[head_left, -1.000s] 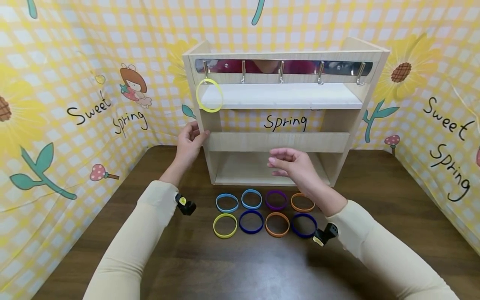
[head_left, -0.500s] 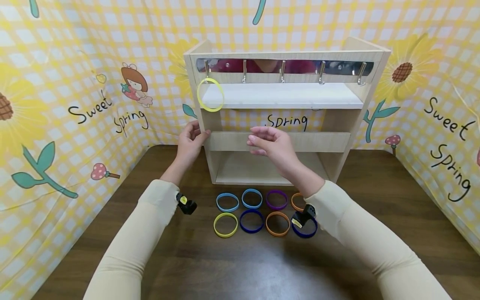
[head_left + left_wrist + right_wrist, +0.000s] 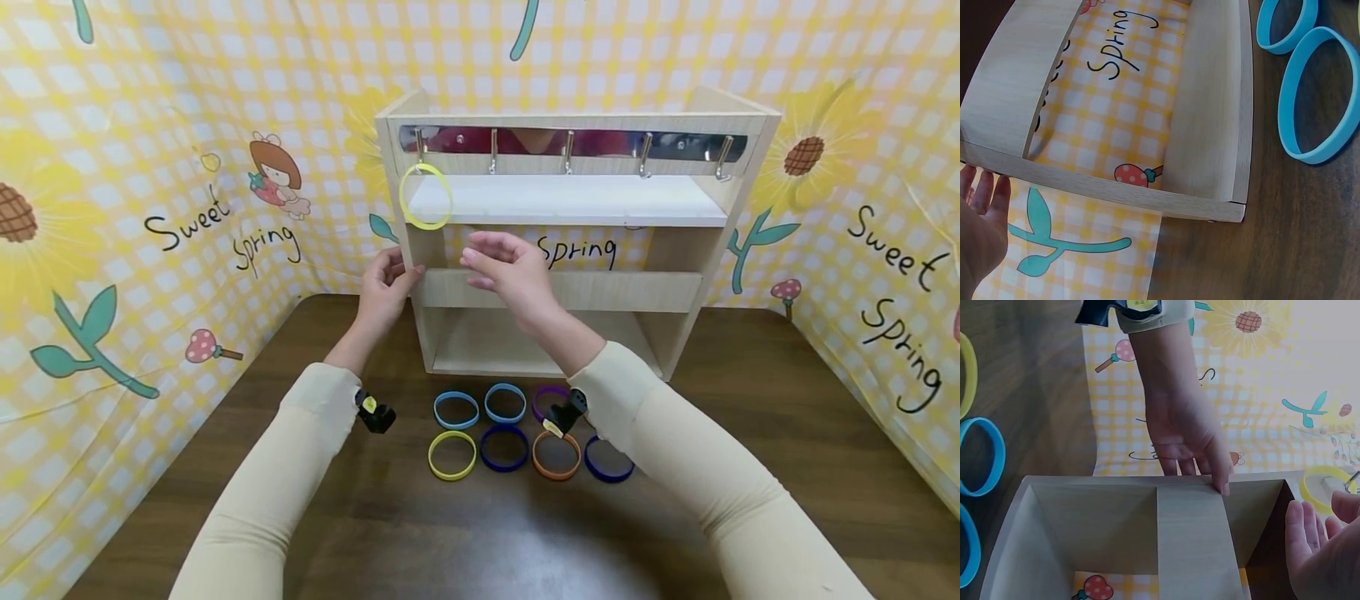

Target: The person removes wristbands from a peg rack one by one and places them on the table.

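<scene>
A light wooden shelf (image 3: 555, 291) stands on the table, with a metal strip of several hooks across its top front. On the leftmost hook (image 3: 419, 150) hangs a yellow wristband (image 3: 426, 197). My left hand (image 3: 386, 287) holds the shelf's left side panel, thumb over the front edge and fingers along the outer face, as the right wrist view also shows. In front of the shelf's middle hovers my right hand (image 3: 512, 273), fingers loosely bent and holding nothing, below and right of the hanging band.
Two rows of wristbands lie on the table (image 3: 420, 533) before the shelf: light blue (image 3: 456, 410), yellow (image 3: 452, 455), dark blue (image 3: 504, 448) and orange (image 3: 557, 456) among them. The right forearm partly covers the rightmost ones. Patterned cloth (image 3: 247, 200) surrounds the table.
My right hand has moved left and upward across the shelf front, toward the hanging yellow wristband. My left hand stays at the side panel.
</scene>
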The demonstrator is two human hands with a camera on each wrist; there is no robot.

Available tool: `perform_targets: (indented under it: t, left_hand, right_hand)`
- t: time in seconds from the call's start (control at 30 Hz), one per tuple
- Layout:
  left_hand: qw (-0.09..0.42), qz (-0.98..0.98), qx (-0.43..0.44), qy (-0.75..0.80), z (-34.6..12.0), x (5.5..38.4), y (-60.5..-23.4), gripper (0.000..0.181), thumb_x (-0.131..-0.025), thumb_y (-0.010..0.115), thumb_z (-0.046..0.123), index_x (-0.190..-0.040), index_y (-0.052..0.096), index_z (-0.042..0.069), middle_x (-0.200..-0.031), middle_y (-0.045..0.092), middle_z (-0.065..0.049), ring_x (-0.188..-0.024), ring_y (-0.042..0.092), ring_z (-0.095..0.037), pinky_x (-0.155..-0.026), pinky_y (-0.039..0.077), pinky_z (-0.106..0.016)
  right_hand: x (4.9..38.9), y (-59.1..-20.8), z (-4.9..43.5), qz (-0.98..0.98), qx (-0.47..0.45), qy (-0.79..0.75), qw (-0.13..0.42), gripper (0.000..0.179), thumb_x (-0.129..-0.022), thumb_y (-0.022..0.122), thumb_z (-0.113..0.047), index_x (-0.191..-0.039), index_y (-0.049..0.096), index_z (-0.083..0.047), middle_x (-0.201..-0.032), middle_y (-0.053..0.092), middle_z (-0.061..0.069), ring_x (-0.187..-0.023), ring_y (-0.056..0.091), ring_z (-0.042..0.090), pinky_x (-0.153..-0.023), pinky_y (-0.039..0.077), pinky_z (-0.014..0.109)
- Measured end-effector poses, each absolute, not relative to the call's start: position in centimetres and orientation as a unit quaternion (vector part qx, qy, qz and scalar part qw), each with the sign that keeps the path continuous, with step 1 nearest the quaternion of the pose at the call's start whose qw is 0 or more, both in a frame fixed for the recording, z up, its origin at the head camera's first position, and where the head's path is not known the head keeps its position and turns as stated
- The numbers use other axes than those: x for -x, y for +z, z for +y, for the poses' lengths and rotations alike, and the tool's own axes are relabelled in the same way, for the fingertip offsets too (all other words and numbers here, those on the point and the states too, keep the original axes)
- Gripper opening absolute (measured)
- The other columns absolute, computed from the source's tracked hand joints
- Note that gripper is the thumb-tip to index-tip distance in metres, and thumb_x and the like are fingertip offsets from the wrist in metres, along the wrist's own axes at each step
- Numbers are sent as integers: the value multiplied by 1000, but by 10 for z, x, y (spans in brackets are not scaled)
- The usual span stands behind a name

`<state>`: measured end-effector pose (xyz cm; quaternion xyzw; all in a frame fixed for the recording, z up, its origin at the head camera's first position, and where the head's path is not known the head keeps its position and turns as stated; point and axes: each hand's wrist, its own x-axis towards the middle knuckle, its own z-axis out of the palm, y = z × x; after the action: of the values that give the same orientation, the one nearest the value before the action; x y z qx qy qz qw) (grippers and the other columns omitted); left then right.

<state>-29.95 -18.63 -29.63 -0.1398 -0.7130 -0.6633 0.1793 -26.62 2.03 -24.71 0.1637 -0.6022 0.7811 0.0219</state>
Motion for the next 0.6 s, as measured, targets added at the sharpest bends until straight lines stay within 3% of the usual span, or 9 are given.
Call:
perform_targets:
  t: [0.17, 0.6]
  left_hand:
    - [183, -713, 140, -663, -186, 299, -296, 39, -92, 60, 2, -129, 50, -10, -114, 58, -8, -110, 56, -20, -85, 48, -28]
    - [187, -713, 139, -661, -185, 300, -297, 39, -92, 61, 2, -128, 50, -10, -113, 58, -5, -112, 56, -22, -85, 48, -27]
  right_hand:
    - [273, -242, 9, -601, -161, 782, 38, 27, -90, 69, -5, -115, 64, 4, -110, 67, 18, -100, 65, 30, -77, 55, 35]
    - [280, -233, -9, -587, -139, 797, 39, 28, -90, 68, -3, -117, 64, 3, -107, 67, 16, -97, 67, 27, -78, 55, 32]
